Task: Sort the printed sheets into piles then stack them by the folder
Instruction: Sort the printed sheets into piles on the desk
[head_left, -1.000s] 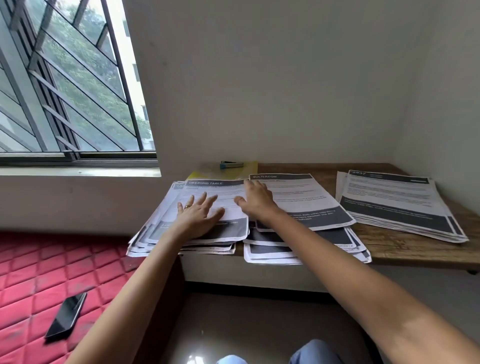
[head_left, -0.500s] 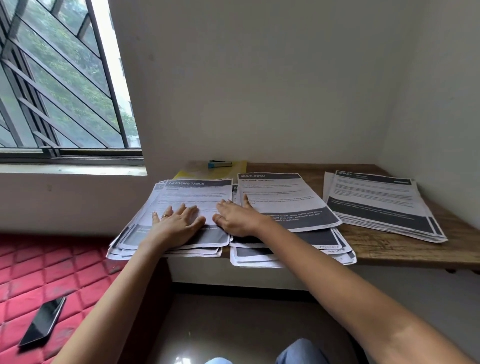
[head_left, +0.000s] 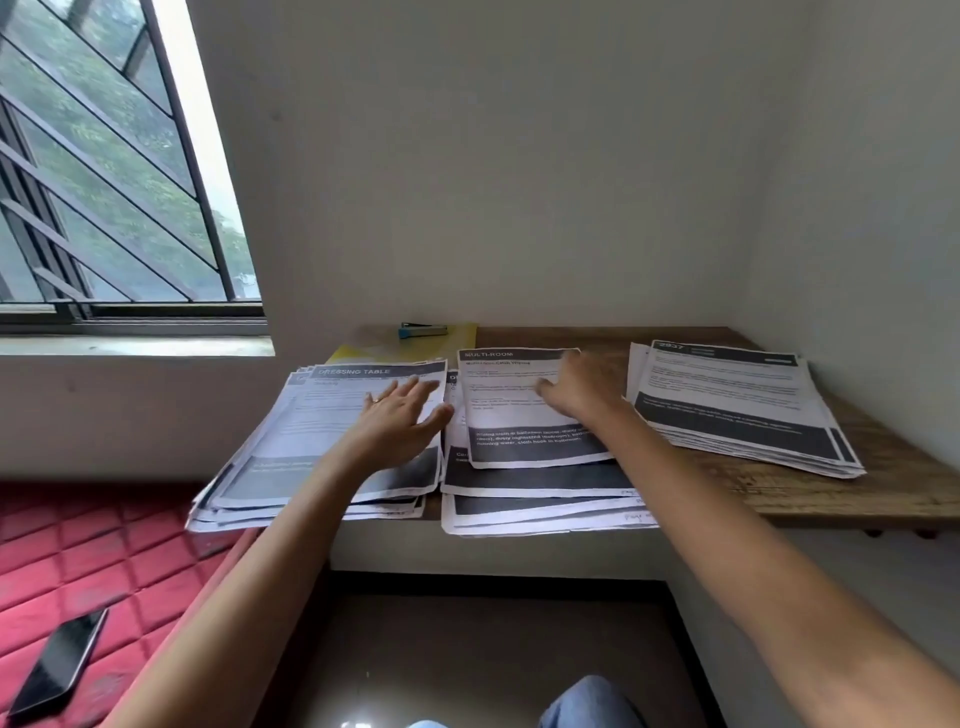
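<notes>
Three piles of printed sheets lie on the wooden shelf (head_left: 883, 483). The left pile (head_left: 311, 452), topped by a "DRESSING TABLE" sheet, overhangs the shelf's left edge. My left hand (head_left: 400, 421) rests flat on it, fingers spread. The middle pile (head_left: 535, 499) carries a "MULTI-ROOM" sheet (head_left: 514, 410) on top. My right hand (head_left: 582, 387) lies on that sheet's upper right part, fingers down on the paper. The right pile (head_left: 737, 405) sits untouched near the corner. A yellow folder (head_left: 457, 335) peeks out behind the left pile by the wall.
A blue stapler (head_left: 422, 329) lies on the folder. A black phone (head_left: 57, 662) rests on the red quilted mattress (head_left: 104, 561) at lower left. Walls close the shelf at the back and right; a barred window (head_left: 104, 182) is at left.
My right hand slid from the seam between the left and middle piles up and right onto the "MULTI-ROOM" sheet. My left hand moved a little further up the left pile.
</notes>
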